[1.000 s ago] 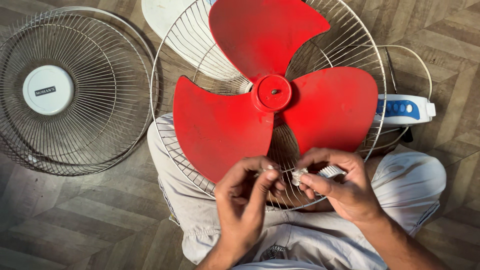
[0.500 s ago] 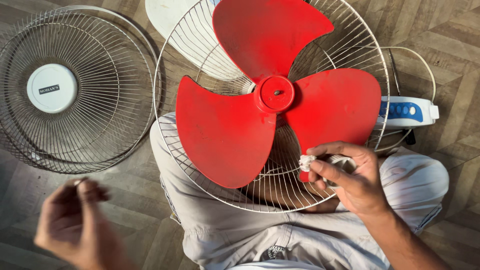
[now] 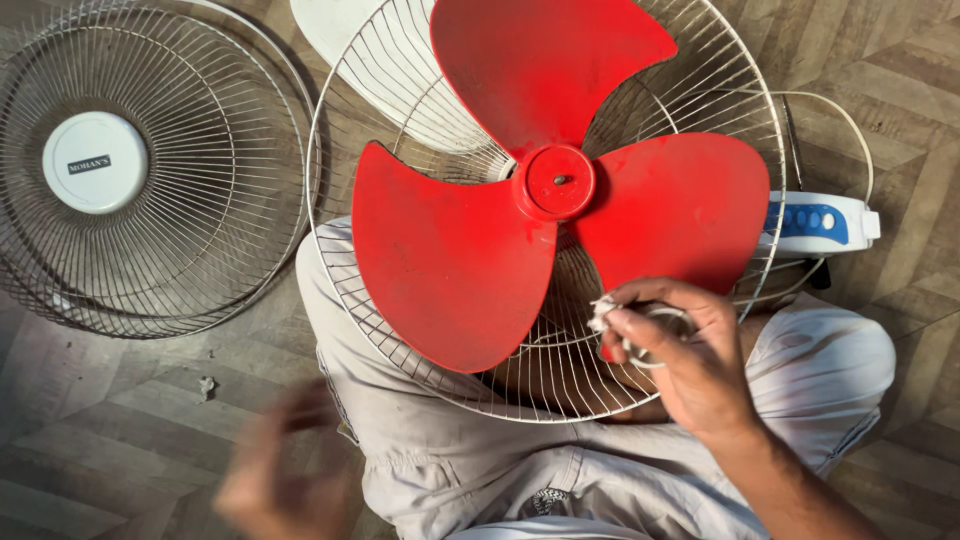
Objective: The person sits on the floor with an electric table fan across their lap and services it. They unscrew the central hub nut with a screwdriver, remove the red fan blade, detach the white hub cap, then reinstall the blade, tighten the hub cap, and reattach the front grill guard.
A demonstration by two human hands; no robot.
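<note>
A small white crumpled piece is pinched at the fingertips of the right hand, just before the lower edge of the red three-bladed fan, whose wire rear guard rests tilted on the lap.

I sit on a floor of wood-look planks laid in a herringbone pattern, grey-brown and worn. A small pale scrap lies on it to my left. Warm light falls evenly across the boards, brighter toward the upper right corner.
</note>
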